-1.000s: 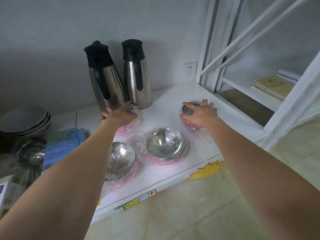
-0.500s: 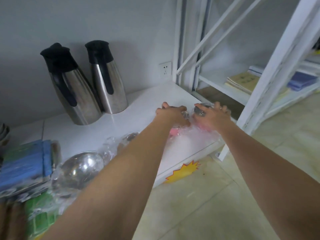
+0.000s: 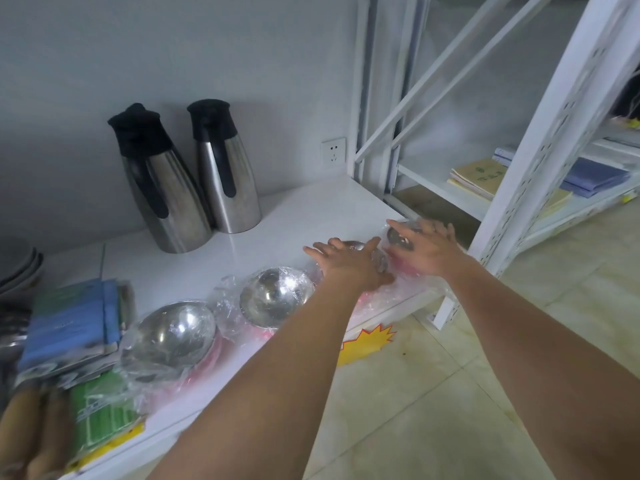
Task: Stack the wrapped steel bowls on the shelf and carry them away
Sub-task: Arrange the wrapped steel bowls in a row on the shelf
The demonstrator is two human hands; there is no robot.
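A smooth white shelf (image 3: 284,216) runs from 8 o'clock up to 2 o'clock, its front edge carrying a jagged yellow starburst sticker (image 3: 367,342). At its right end rises a white perforated steel upright (image 3: 540,161) with slanted braces. Toward 10 o'clock stand two tapered brushed-steel jugs: the left jug (image 3: 162,188) and the right jug (image 3: 225,171), both with matt black tops and handles.

Four round steel bowls in crinkled clear film sit in a row along the shelf front. The nearest bowl (image 3: 173,332), at 8 o'clock, is a shiny dome-like hollow over a pink base; the second bowl (image 3: 273,296) lies just beside it toward centre. The third bowl (image 3: 356,245) is mostly covered by the left hand (image 3: 349,263), fingers spread flat over its wrap. The fourth bowl (image 3: 398,235), at 2 o'clock near the shelf's corner, lies under the right hand (image 3: 429,252), fingers splayed on the film. Whether either hand truly grips cannot be told. The two hands are almost touching.

At 8 o'clock lie soft blue cloth packs (image 3: 69,323) and a green ribbed pack (image 3: 104,414).
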